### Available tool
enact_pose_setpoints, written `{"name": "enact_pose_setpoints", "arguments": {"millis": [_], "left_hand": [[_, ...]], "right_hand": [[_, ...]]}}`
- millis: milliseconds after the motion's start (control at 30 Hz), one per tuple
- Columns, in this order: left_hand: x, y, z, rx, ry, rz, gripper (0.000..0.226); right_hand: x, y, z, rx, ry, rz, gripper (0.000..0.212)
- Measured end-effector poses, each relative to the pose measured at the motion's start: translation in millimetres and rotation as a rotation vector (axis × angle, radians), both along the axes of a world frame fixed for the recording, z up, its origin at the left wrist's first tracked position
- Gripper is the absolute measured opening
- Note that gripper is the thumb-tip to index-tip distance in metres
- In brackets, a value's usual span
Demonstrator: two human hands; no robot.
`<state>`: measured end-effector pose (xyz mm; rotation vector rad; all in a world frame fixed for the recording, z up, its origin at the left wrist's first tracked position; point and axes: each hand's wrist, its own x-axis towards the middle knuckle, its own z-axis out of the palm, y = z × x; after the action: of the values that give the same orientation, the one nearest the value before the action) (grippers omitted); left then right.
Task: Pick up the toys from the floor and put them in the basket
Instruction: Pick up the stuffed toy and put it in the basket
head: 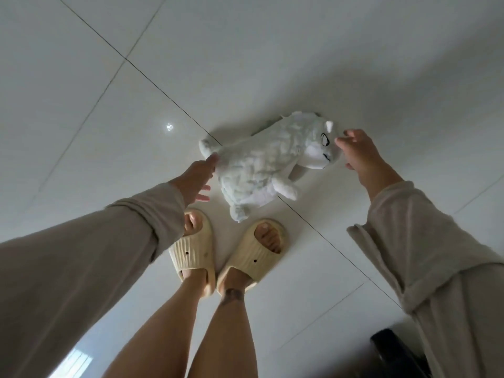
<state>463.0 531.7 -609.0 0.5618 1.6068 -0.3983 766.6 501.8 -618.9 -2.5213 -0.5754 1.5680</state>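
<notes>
A white fluffy plush animal [261, 165] lies on its side on the pale tiled floor, just ahead of my feet. Its face with drawn black eyes points right. My left hand [195, 180] reaches down at the toy's rear end, fingers spread and fingertips touching the fur. Beside the toy's head hovers my right hand [357, 152], fingers apart, close to the face but holding nothing. No basket is in view.
My two feet in cream slide sandals [253, 257] stand right behind the toy. A dark object [395, 353] shows at the bottom right corner. Glossy white floor tiles [109, 77] with thin dark joints spread all around.
</notes>
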Motion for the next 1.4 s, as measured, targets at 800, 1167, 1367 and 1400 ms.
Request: {"name": "enact_pose_setpoints", "arguments": {"millis": [800,1167,1367,1400], "left_hand": [[-41.5,4.4,482.6,0.47,-0.288,0.212,0.026],[-30.3,-23.9,655.5,0.614,-0.461,0.352,0.032],[-47.4,-35.0,687.4,0.715,-0.536,0.406,0.033],[-49.4,-36.9,687.8,0.727,-0.532,0.439,0.034]], "right_hand": [[-85.6,-127.8,472.4,0.179,0.283,-0.758,0.036],[-77.6,-155.3,675.7,0.49,0.292,-0.678,0.026],[-90.1,-152.4,712.9,0.625,0.324,-0.69,0.014],[-91.8,-149.3,713.7,0.628,0.327,-0.682,0.016]]}}
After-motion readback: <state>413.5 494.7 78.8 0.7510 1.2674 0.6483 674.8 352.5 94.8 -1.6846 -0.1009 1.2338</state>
